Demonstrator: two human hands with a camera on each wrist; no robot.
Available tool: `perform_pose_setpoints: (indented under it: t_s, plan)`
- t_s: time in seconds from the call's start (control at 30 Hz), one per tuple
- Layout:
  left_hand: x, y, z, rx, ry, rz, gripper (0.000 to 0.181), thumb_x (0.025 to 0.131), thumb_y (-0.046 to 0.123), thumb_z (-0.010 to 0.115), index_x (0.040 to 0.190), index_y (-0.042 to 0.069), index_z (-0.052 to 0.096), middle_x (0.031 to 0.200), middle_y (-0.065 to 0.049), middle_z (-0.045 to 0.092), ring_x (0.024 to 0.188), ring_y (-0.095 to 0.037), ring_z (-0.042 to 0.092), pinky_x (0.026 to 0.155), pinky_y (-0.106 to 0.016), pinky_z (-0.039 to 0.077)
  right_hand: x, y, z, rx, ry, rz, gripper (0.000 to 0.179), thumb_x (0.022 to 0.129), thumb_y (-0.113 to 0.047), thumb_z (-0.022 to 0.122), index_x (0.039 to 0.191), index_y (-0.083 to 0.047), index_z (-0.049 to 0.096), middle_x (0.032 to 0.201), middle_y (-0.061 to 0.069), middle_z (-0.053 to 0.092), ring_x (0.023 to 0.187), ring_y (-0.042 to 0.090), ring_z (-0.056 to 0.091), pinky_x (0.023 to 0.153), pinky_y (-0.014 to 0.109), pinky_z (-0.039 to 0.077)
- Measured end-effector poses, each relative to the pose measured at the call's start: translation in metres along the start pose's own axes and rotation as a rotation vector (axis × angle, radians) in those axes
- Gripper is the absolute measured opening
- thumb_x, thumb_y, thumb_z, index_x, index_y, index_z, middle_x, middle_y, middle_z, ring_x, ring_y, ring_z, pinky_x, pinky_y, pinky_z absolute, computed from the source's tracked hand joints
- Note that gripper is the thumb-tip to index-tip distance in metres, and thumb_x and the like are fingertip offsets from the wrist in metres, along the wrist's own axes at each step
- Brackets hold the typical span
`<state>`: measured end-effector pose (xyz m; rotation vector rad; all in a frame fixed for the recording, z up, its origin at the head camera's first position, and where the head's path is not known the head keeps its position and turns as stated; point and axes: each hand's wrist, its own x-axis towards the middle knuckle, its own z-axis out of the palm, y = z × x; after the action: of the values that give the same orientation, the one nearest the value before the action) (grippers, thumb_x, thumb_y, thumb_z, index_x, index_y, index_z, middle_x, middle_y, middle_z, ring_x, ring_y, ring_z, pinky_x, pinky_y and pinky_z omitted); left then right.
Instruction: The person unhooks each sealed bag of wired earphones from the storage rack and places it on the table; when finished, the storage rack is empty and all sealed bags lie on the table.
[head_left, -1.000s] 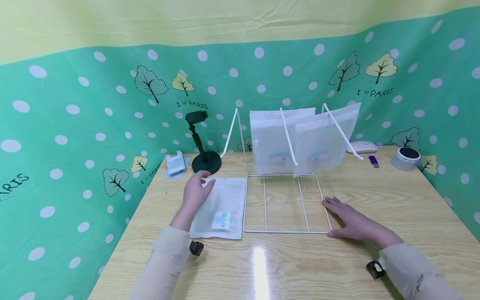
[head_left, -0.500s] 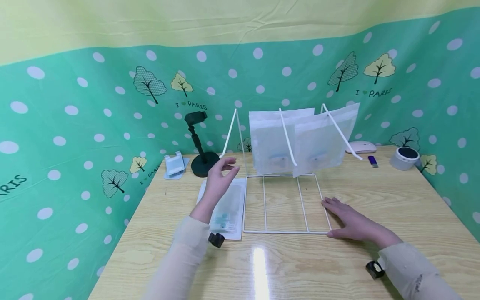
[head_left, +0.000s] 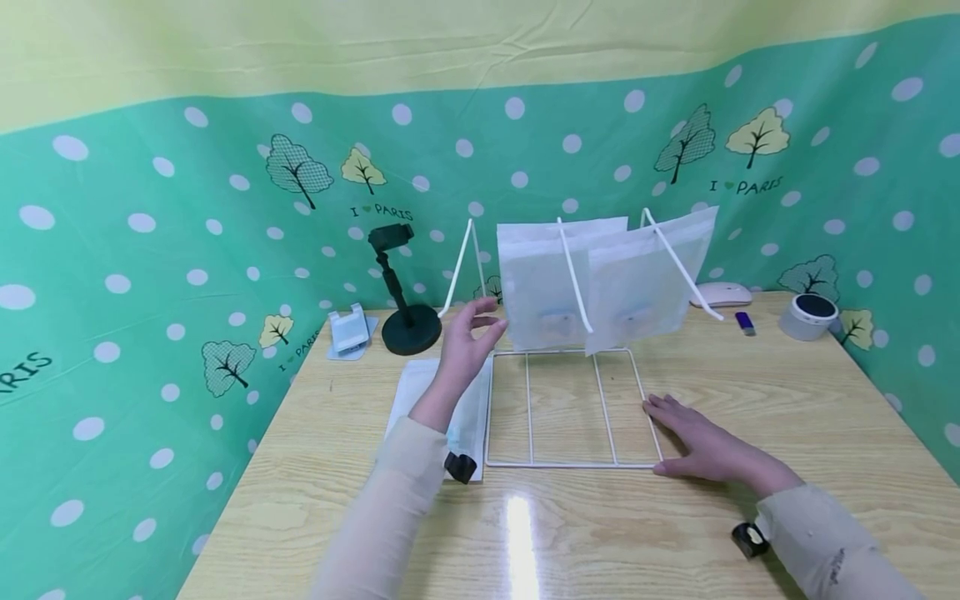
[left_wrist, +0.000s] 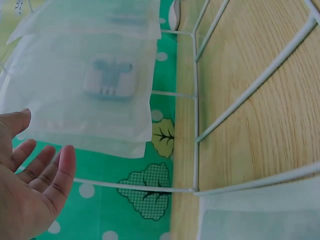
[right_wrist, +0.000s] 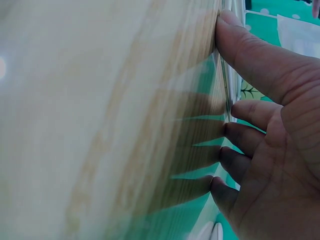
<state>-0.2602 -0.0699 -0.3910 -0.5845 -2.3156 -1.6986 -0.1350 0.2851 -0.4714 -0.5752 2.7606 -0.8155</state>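
A white wire rack (head_left: 573, 465) stands on the table, its sloping arms rising at the back. Two frosted zip bags hang from it, a left bag (head_left: 542, 283) and a right bag (head_left: 637, 279). In the left wrist view, a small pale case (left_wrist: 110, 77) shows through the hanging bag. My left hand (head_left: 467, 343) is raised in front of the rack's left side, fingers loosely bent, thumb apart, holding nothing, close to the left bag. My right hand (head_left: 701, 440) rests against the rack's right rail with fingers spread. Partly under my left forearm lies another frosted bag (head_left: 474, 408).
Behind on the left are a black stand (head_left: 408, 321) and a pale-blue holder (head_left: 349, 329). At the back right sit a white mouse (head_left: 720, 293), a purple USB stick (head_left: 745, 323) and a round white device (head_left: 808, 317). A patterned green curtain (head_left: 247, 200) encloses the table.
My left hand has moved right and up, from above the left edge of the lying bag to beside the hanging left bag. The right hand has stayed put.
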Motion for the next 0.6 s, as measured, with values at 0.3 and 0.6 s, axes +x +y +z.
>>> perform_pose_setpoints:
  t_s: [0.3, 0.6]
  plan:
    - [0.010, 0.000, 0.012, -0.067, 0.025, -0.052, 0.042, 0.093, 0.012, 0.067, 0.132, 0.003, 0.053, 0.131, -0.013, 0.056, 0.113, -0.029, 0.059, 0.079, -0.036, 0.058, 0.000, -0.001, 0.000, -0.001, -0.004, 0.008, 0.095, 0.079, -0.049, 0.076, 0.148, 0.001, 0.035, 0.154, 0.029, 0.025, 0.139, 0.054, 0.017, 0.107, 0.070, 0.019]
    - [0.015, 0.002, 0.015, -0.071, 0.032, -0.088, 0.045, 0.093, 0.015, 0.068, 0.133, 0.003, 0.052, 0.128, -0.014, 0.056, 0.112, -0.030, 0.059, 0.074, -0.033, 0.058, -0.001, 0.000, 0.000, 0.000, -0.003, 0.004, 0.096, 0.079, -0.050, 0.075, 0.149, 0.001, 0.034, 0.154, 0.029, 0.024, 0.139, 0.054, 0.017, 0.107, 0.070, 0.018]
